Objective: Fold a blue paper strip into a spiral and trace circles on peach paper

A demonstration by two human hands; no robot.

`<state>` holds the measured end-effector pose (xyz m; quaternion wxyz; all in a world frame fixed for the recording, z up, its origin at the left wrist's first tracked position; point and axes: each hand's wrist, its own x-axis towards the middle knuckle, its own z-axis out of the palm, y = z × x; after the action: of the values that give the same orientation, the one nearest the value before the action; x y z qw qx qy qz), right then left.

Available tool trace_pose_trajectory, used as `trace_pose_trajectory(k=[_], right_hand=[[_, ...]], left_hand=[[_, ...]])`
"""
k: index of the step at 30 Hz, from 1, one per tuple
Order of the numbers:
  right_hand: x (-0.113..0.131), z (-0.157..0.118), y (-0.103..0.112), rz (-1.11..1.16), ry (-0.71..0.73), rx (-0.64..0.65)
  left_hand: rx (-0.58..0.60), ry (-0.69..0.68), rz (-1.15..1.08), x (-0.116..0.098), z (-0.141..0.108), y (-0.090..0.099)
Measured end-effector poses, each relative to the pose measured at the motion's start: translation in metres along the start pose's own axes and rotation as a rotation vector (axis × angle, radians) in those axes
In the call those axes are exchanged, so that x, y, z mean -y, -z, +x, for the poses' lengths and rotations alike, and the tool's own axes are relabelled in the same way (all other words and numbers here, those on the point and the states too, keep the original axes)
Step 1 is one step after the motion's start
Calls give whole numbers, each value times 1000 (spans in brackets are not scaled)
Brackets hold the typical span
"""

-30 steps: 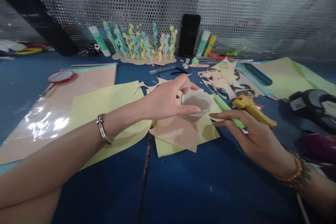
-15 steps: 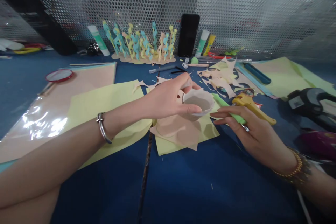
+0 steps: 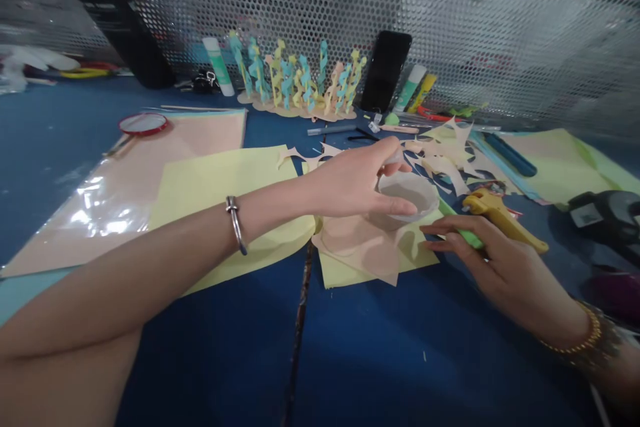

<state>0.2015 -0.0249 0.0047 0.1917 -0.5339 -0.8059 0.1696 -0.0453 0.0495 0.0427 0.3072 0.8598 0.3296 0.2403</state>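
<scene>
My left hand (image 3: 350, 180) is wrapped over the rim of a white paper cup (image 3: 409, 195), thumb along its near side. The cup stands over pink paper pieces (image 3: 360, 243) that lie on a yellow-green sheet (image 3: 340, 275). Just right of the cup is my right hand (image 3: 495, 263), its index finger and thumb stretched toward the sheet. A slim light-green tool (image 3: 470, 238), perhaps a cutter, runs between that finger and thumb; its hidden part makes the grip hard to see.
Paper scraps (image 3: 447, 157) lie behind the cup, a yellow-handled tool (image 3: 505, 219) to the right. At the back stand a paper coral model (image 3: 295, 83), a black phone (image 3: 387, 71) and glue sticks (image 3: 219, 67). A roll of tape (image 3: 143, 124) sits on plastic-wrapped paper at left.
The whole view has shifted, so the scene sits further right and slightly tilted. Both hands keep nearly the same places by the cup and the green tool.
</scene>
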Motion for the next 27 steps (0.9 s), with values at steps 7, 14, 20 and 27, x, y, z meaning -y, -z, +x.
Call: trace_pose_trajectory(k=[7,14,20,27], right_hand=[[-1,0,0,-2,20,-16],[-1,0,9,23,0,-119],[-1,-5,27,-54,-45,-259],[5,-12,42,-216,59,-359]], left_hand=[[12,13,48,-2,-1,1],[19,32,74,-3,0,0],[22,41,47,-4,1,0],[4,46,21,-4,1,1]])
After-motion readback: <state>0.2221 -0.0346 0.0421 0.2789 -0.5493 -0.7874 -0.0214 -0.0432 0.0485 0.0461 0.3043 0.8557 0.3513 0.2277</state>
